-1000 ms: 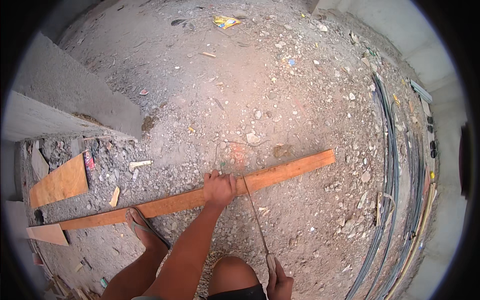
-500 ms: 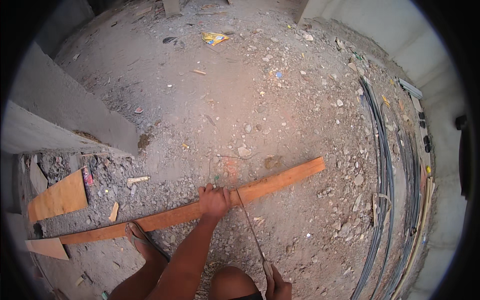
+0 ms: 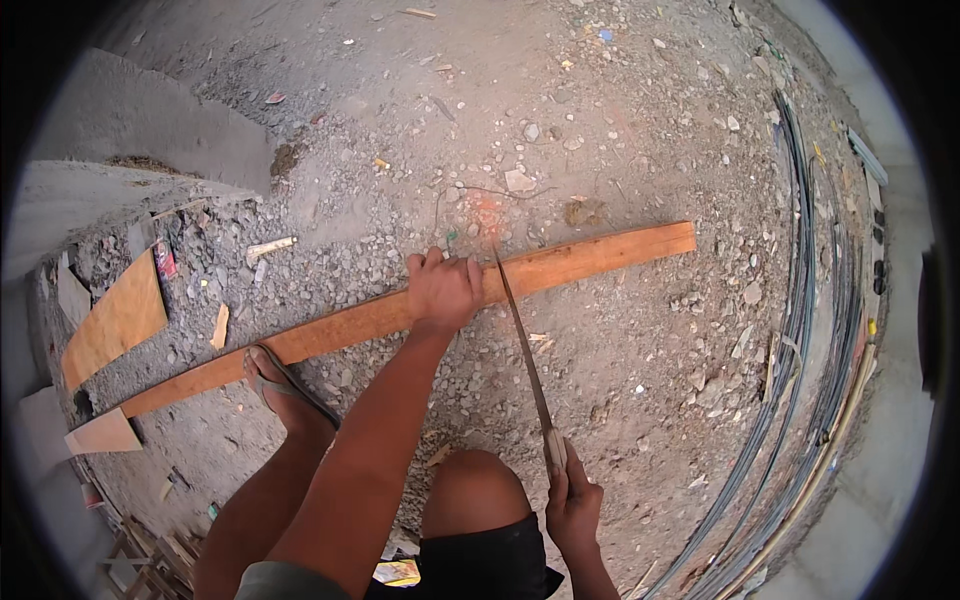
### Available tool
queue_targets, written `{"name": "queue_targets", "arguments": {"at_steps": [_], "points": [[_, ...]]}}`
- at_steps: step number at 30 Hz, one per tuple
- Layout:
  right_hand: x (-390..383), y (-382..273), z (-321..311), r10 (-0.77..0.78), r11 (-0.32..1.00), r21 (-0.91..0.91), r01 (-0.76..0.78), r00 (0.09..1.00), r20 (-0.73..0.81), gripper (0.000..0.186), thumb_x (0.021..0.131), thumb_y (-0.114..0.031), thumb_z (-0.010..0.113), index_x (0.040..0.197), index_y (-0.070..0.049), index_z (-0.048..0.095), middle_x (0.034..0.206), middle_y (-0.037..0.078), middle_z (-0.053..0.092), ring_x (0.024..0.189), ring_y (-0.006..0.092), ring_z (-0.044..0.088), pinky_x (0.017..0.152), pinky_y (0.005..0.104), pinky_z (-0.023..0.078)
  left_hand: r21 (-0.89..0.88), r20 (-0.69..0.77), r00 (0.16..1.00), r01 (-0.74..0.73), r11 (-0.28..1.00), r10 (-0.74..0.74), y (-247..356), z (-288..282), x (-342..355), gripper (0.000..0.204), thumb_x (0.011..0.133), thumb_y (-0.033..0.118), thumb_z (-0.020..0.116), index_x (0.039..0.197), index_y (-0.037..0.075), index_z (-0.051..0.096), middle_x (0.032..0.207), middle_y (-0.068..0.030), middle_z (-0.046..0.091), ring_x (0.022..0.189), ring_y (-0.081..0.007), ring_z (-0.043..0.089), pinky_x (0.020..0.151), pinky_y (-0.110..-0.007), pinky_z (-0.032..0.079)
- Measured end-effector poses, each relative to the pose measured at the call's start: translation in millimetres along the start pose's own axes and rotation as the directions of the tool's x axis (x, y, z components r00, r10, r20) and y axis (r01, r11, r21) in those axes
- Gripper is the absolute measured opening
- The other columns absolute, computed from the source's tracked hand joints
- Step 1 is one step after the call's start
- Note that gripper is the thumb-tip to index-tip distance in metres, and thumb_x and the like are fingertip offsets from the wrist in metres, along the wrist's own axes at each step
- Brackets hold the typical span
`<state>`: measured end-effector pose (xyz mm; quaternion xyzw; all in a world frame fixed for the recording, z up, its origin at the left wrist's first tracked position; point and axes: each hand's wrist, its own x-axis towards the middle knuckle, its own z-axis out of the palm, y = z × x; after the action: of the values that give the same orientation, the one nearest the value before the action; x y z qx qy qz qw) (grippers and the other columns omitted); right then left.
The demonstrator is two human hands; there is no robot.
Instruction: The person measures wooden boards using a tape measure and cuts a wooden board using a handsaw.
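A long reddish-brown wooden plank (image 3: 590, 262) lies slantwise over the gravelly ground, its right end farther from me. My left hand (image 3: 444, 291) is closed over the plank near its middle, fingers curled past the far edge. Just right of those fingers, a handsaw (image 3: 528, 365) crosses the plank, its narrow blade seen nearly edge-on. My right hand (image 3: 573, 503) grips the saw's pale handle at the lower right. My sandalled foot (image 3: 275, 380) presses on the plank's left part. Whether the blade has cut into the wood cannot be made out.
Bundles of dark steel rods (image 3: 800, 330) run along the right wall. A concrete block (image 3: 150, 130) juts in at the left. Plywood offcuts (image 3: 118, 320) lie below it, one more small piece (image 3: 105, 434) at the plank's left end. Stones and wood scraps litter the ground.
The view has tipped downward, so the plank appears higher. My right hand and the saw handle have moved forward, with more of my right arm showing. My left hand keeps its hold.
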<state>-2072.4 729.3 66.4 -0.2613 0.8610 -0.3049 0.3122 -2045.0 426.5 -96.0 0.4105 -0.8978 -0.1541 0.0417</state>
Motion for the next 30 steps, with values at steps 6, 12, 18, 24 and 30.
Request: {"name": "queue_targets", "arguments": {"at_steps": [6, 12, 18, 24, 30], "points": [[118, -24, 58, -0.11, 0.991, -0.072, 0.108, 0.994, -0.013, 0.043, 0.103, -0.011, 0.059, 0.145, -0.006, 0.058, 0.061, 0.025, 0.058, 0.051, 0.0379, 0.063, 0.048, 0.0434, 0.045, -0.064, -0.053, 0.999, -0.007, 0.998, 0.003, -5, 7, -7, 0.046, 0.103, 0.028, 0.046, 0.072, 0.006, 0.073, 0.078, -0.0101, 0.075, 0.088, -0.0267, 0.061, 0.088, -0.044, 0.039], [-40, 7, -15, 0.038, 0.999, -0.009, -0.038, 0.999, 0.033, 0.046, 0.103, -0.006, 0.056, 0.149, 0.001, 0.053, 0.081, 0.023, 0.075, 0.06, 0.03, 0.073, 0.053, 0.0384, 0.054, -0.009, -0.025, 1.0, -0.008, 1.0, 0.008, -3, -2, -1, 0.045, 0.104, 0.028, 0.046, 0.077, 0.007, 0.076, 0.081, -0.0088, 0.076, 0.093, -0.0242, 0.061, 0.091, -0.045, 0.038], [124, -16, 58, -0.108, 0.994, -0.019, 0.107, 0.994, -0.02, 0.044, 0.103, -0.01, 0.06, 0.147, -0.001, 0.056, 0.065, 0.025, 0.061, 0.049, 0.0325, 0.064, 0.048, 0.0428, 0.046, -0.016, 0.009, 1.0, 0.001, 1.0, -0.001, 2, 8, -2, 0.045, 0.104, 0.028, 0.046, 0.077, 0.008, 0.076, 0.081, -0.0093, 0.076, 0.092, -0.0246, 0.062, 0.092, -0.044, 0.038], [-7, 19, 16, -0.05, 0.998, 0.026, 0.05, 0.999, 0.001, 0.044, 0.103, -0.007, 0.058, 0.147, -0.001, 0.056, 0.084, 0.026, 0.073, 0.061, 0.0324, 0.074, 0.053, 0.0397, 0.053, 0.006, -0.065, 0.998, -0.018, 1.0, 0.019, -12, 8, -6, 0.048, 0.105, 0.028, 0.046, 0.072, 0.007, 0.074, 0.077, -0.0087, 0.075, 0.086, -0.0256, 0.062, 0.088, -0.043, 0.039], [79, 4, 50, -0.075, 0.997, -0.005, 0.075, 0.997, -0.004, 0.045, 0.103, -0.008, 0.061, 0.148, -0.003, 0.056, 0.067, 0.022, 0.065, 0.051, 0.0283, 0.067, 0.049, 0.0391, 0.049, -0.032, -0.052, 0.998, -0.021, 0.999, 0.019, -3, 6, -2, 0.048, 0.104, 0.028, 0.046, 0.07, 0.006, 0.073, 0.076, -0.0099, 0.074, 0.085, -0.0268, 0.063, 0.086, -0.043, 0.04]]}}
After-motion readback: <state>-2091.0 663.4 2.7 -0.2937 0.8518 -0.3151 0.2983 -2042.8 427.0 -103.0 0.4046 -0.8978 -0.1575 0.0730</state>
